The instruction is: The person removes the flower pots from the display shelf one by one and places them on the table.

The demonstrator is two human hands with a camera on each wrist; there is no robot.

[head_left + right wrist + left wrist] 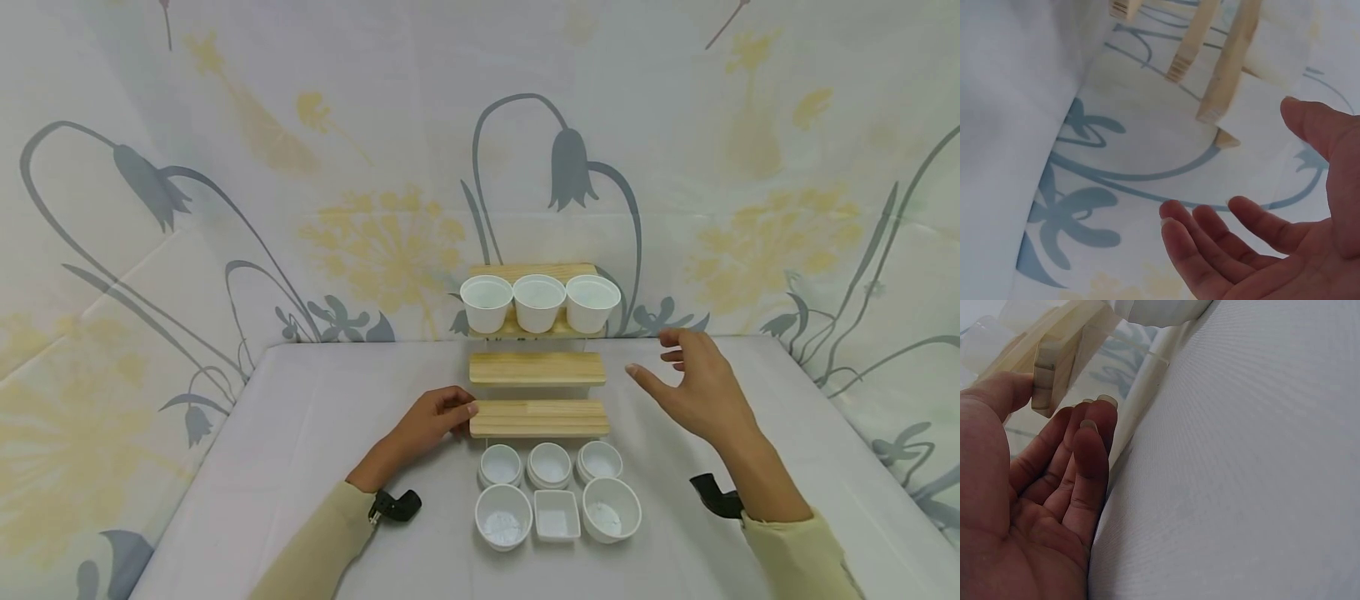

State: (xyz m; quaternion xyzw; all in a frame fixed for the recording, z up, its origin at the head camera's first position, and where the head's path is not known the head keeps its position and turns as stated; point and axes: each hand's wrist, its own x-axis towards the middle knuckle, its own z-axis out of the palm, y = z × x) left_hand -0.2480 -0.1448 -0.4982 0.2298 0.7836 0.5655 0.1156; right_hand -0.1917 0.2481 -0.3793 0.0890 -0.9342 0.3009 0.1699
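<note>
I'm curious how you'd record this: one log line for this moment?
left hand: touching lowest step of wooden three-step stand | right hand: open, off stand's right side | three white paper cups: top step

Soft, even light fills the head view, bright and free of glare; only faint shadows sit under the wooden steps (538, 417) and bowls on the bench (300, 433). Straight edges bow toward the frame's borders. Both wrist views are close and hazy, the left hand (1029, 506) darkly shaded.
</note>
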